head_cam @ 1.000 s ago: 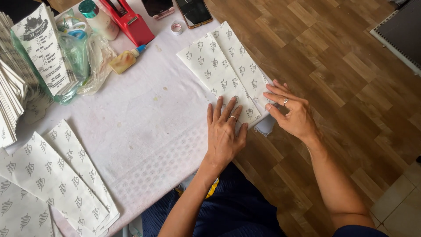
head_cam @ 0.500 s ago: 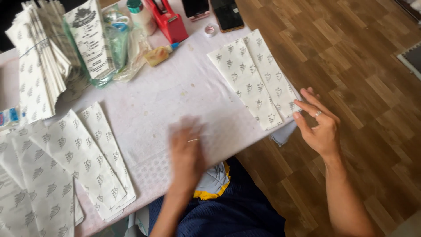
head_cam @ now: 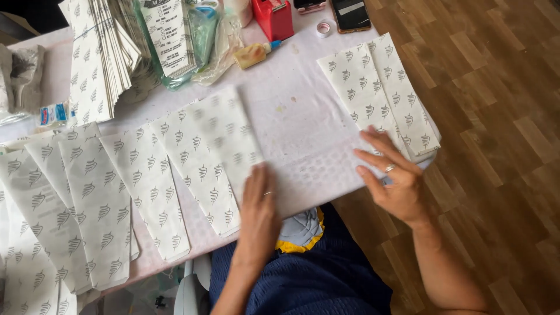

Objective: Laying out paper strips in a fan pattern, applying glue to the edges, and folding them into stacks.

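A printed paper bag (head_cam: 227, 137), blurred, lies on the white tablecloth (head_cam: 303, 125) at the end of a fanned row of bags (head_cam: 105, 192). The left hand (head_cam: 259, 204) lies flat on its near corner, fingers together. The right hand (head_cam: 394, 175), fingers spread, rests beside the finished stack (head_cam: 379, 90). Behind stand a red tape dispenser (head_cam: 273, 17), a glue bottle (head_cam: 254, 54) and a phone (head_cam: 351, 13).

Paper bags (head_cam: 175, 175) lie left of stack (head_cam: 379, 87).
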